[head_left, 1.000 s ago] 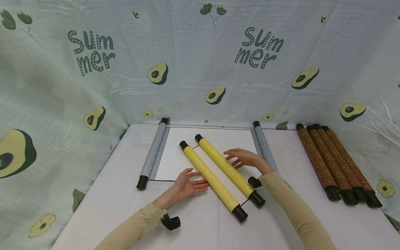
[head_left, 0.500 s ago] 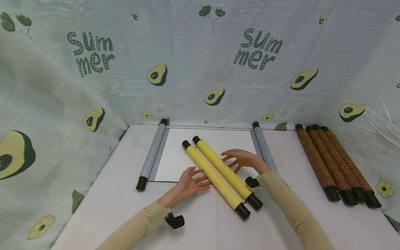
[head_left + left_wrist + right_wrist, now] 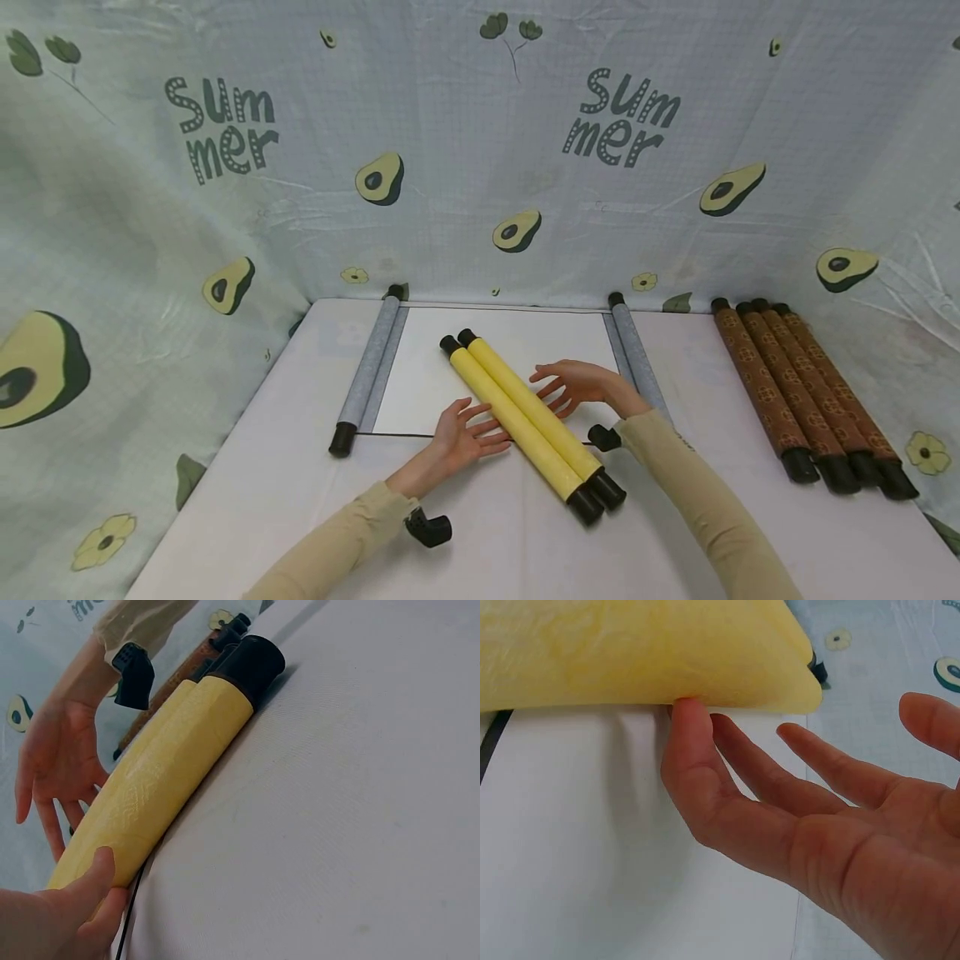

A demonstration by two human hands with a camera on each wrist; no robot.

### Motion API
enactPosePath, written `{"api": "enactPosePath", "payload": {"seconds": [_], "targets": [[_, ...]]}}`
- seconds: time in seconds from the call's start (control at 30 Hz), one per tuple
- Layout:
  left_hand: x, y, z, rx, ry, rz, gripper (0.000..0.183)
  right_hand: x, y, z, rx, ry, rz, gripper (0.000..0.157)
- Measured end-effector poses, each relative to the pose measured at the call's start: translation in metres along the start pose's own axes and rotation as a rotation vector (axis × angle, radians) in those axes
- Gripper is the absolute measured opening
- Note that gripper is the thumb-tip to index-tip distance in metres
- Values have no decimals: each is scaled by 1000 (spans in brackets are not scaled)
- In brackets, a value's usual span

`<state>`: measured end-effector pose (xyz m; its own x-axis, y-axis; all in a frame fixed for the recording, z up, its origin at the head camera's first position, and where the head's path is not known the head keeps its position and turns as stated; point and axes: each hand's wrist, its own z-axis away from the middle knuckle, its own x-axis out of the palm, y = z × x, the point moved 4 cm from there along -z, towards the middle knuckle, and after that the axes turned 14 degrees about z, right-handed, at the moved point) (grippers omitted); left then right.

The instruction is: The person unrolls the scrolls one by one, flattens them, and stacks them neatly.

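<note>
Two yellow rollers [image 3: 517, 421] of a scroll, with black end caps, lie side by side and slanted in the head view. My left hand [image 3: 459, 437] is at their left side, its fingertips touching the near roller. In the left wrist view its thumb [image 3: 101, 870] lies against the yellow surface. From the other side my right hand [image 3: 581, 387] reaches in with fingers spread. A fingertip [image 3: 692, 712] meets the roller's lower edge in the right wrist view. Beneath lies an unrolled white sheet [image 3: 435, 367] between two grey rollers.
The left grey roller [image 3: 367, 375] and right grey roller [image 3: 636, 350] flank the white sheet. Several brown patterned rolls [image 3: 761, 379] with black ends lie at the right of the white table [image 3: 300, 492]. A printed cloth [image 3: 465, 108] hangs behind.
The two yellow rollers have come together, closing the white gap between them. My left hand has moved slightly right; the right hand has stayed nearly in place.
</note>
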<state>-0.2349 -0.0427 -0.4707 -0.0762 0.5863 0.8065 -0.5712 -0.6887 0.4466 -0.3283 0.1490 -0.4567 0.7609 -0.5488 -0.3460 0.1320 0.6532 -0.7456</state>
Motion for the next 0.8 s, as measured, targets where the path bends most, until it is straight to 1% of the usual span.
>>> {"api": "enactPosePath", "payload": {"seconds": [0.17, 0.47, 0.67, 0.8], "targets": [[0, -1, 0, 3, 17, -1, 61, 2, 2, -3, 14, 6, 16, 50], [3, 0, 0, -5, 9, -75, 63, 5, 3, -5, 25, 25, 23, 46], [7, -2, -2, -2, 16, -107, 64, 7, 0, -2, -2, 27, 45, 47], [10, -1, -4, 4, 18, -115, 64, 9, 0, 0, -15, 35, 20, 47]]}}
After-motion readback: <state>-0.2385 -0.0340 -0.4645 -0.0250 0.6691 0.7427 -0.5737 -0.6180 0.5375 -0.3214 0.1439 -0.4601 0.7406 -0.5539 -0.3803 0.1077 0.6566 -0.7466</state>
